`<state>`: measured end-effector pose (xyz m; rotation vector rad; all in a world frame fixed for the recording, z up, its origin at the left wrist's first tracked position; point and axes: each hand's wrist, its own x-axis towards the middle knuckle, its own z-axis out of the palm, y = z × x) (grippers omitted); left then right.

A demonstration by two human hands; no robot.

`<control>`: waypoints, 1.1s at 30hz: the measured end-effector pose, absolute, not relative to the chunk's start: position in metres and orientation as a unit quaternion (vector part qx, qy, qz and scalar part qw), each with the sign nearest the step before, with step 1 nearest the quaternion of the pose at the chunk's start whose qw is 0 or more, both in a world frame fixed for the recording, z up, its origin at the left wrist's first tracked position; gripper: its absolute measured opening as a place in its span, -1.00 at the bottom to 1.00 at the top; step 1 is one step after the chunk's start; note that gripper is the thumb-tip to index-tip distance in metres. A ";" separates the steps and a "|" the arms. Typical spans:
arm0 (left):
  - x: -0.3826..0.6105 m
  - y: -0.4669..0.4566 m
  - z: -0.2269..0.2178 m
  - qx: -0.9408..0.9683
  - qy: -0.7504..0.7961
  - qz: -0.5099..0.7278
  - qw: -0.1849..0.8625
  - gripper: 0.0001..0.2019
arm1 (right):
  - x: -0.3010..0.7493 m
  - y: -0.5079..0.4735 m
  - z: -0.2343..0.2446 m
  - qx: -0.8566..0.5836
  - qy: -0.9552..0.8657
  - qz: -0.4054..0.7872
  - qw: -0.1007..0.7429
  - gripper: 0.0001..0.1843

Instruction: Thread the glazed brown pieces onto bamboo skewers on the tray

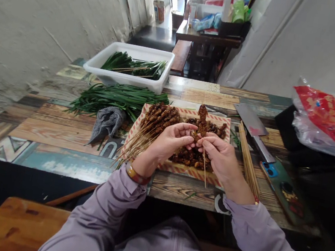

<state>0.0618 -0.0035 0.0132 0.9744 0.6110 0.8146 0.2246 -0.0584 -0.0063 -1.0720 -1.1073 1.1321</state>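
Observation:
Both hands meet over a tray with a red-striped rim (138, 125). My right hand (219, 153) pinches a thin bamboo skewer (204, 166), which carries dark sauced meat (202, 116) at its upper end. Between the fingertips of my left hand (172, 137) is a small glossy piece of meat (194, 135), held against the skewer. Loose sauced meat pieces (189, 158) lie in the tray below and behind the hands. To the left, a pile of loaded skewers (160, 118) rests with its bare sticks pointing toward me.
Right of the tray lie bare bamboo sticks (247, 160), a cleaver (255, 125) and a phone (288, 188). Plastic bags (332, 119) sit farther right. Green chives (120, 98), a grey cloth (108, 122) and a white bin (127, 78) holding more greens are at the left.

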 end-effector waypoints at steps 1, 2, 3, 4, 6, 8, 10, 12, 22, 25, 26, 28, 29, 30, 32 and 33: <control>0.062 -0.004 0.013 0.430 0.277 0.370 0.775 -0.61 | 0.225 -0.058 -0.006 -0.457 -0.474 0.481 0.578 -0.80; 0.062 -0.003 0.012 0.415 0.273 0.367 0.786 -0.64 | 0.225 -0.059 -0.006 -0.457 -0.476 0.479 0.579 -0.80; 0.062 -0.003 0.011 0.404 0.269 0.364 0.795 -0.66 | 0.225 -0.059 -0.005 -0.455 -0.479 0.479 0.578 -0.81; 0.062 -0.003 0.010 0.398 0.266 0.362 0.800 -0.69 | 0.225 -0.059 -0.005 -0.454 -0.481 0.479 0.577 -0.81; 0.062 -0.003 0.007 0.397 0.265 0.360 0.802 -0.74 | 0.224 -0.060 -0.004 -0.451 -0.484 0.480 0.576 -0.82; 0.062 -0.003 0.006 0.408 0.269 0.368 0.791 -0.74 | 0.224 -0.060 -0.003 -0.447 -0.481 0.485 0.578 -0.82; 0.061 -0.002 0.006 0.421 0.277 0.389 0.771 -0.73 | 0.224 -0.060 -0.003 -0.445 -0.481 0.492 0.573 -0.83; 0.059 -0.002 0.008 0.436 0.287 0.414 0.746 -0.75 | 0.223 -0.061 -0.004 -0.448 -0.485 0.496 0.565 -0.83; 0.060 -0.001 0.012 0.458 0.292 0.447 0.711 -0.86 | 0.222 -0.061 -0.001 -0.439 -0.488 0.513 0.554 -0.82; 0.062 -0.003 0.013 0.458 0.302 0.458 0.699 -0.84 | 0.222 -0.061 -0.002 -0.448 -0.482 0.506 0.557 -0.80; 0.062 -0.002 0.014 0.452 0.301 0.458 0.704 -0.83 | 0.221 -0.061 -0.003 -0.451 -0.480 0.503 0.560 -0.80; 0.061 -0.001 0.015 0.431 0.293 0.457 0.721 -0.81 | 0.221 -0.061 -0.003 -0.458 -0.485 0.491 0.561 -0.79; 0.060 0.001 0.015 0.418 0.290 0.459 0.728 -0.80 | 0.221 -0.061 -0.003 -0.462 -0.489 0.482 0.561 -0.79; 0.058 0.002 0.015 0.404 0.290 0.464 0.733 -0.79 | 0.221 -0.062 -0.002 -0.466 -0.494 0.475 0.560 -0.77; 0.054 0.006 0.014 0.377 0.294 0.481 0.735 -0.77 | 0.222 -0.064 0.000 -0.474 -0.506 0.464 0.552 -0.76; 0.053 0.008 0.014 0.365 0.297 0.490 0.734 -0.77 | 0.222 -0.065 0.001 -0.478 -0.515 0.458 0.544 -0.76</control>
